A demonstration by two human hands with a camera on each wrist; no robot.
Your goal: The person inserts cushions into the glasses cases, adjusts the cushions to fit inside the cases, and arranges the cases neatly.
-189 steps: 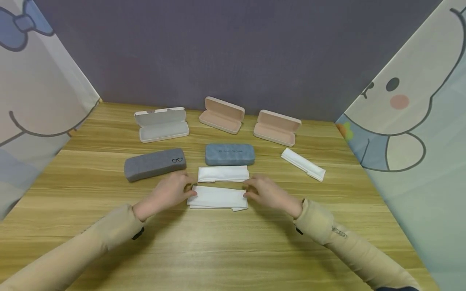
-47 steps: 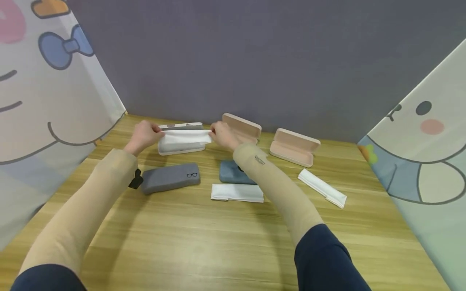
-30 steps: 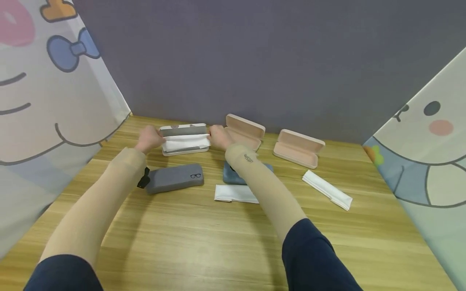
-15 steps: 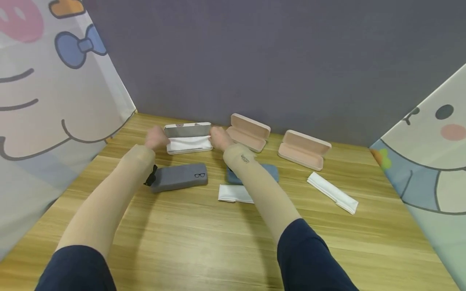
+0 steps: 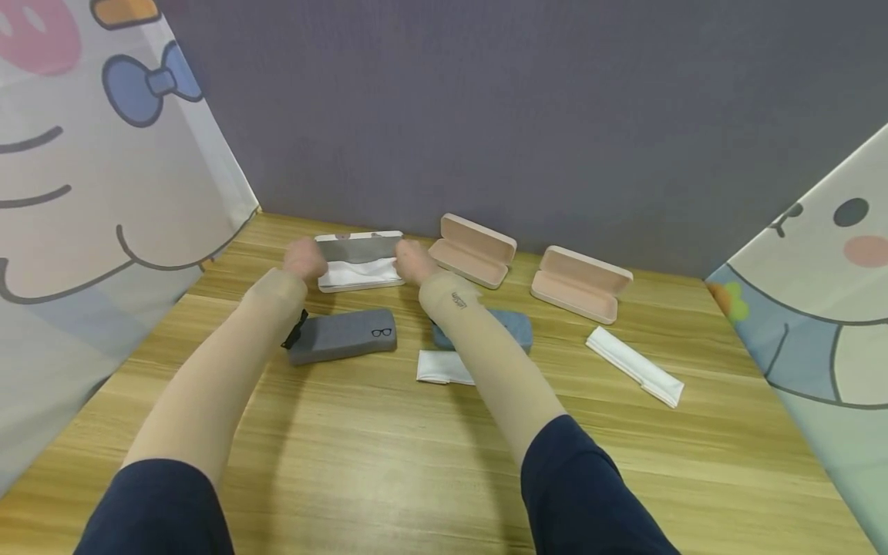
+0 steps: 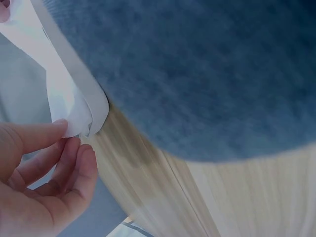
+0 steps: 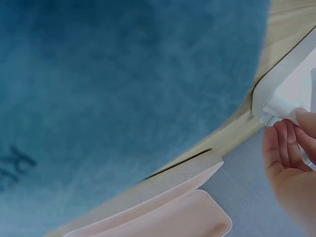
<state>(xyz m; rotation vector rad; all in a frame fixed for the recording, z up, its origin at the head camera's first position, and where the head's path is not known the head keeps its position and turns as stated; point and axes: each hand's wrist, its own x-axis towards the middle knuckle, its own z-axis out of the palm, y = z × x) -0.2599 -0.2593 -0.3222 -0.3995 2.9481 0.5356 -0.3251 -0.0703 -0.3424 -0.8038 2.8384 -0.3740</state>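
Observation:
A folded white cloth point(image 5: 361, 272) lies in the bottom half of an open white glasses case point(image 5: 358, 248) with a grey lining, at the back left. My left hand point(image 5: 304, 260) is at the case's left end; in the left wrist view its thumb and fingertips pinch a corner of the cloth point(image 6: 71, 106). At the other end my right hand point(image 5: 415, 262) pinches the cloth's right end, as the right wrist view shows between thumb and fingers point(image 7: 284, 136). From the head view both sets of fingertips are mostly hidden.
Two open pink-lined cases point(image 5: 479, 250) point(image 5: 581, 284) stand to the right. Nearer lie a closed grey case point(image 5: 343, 337) and a closed blue case point(image 5: 513, 327), partly under my right forearm. Two more folded cloths point(image 5: 440, 367) point(image 5: 634, 365) rest on the wooden table point(image 5: 375, 462).
Both hands have carried the nearest white cloth from the front of the table to the left open case and lowered it inside. The other cases and cloths have stayed put.

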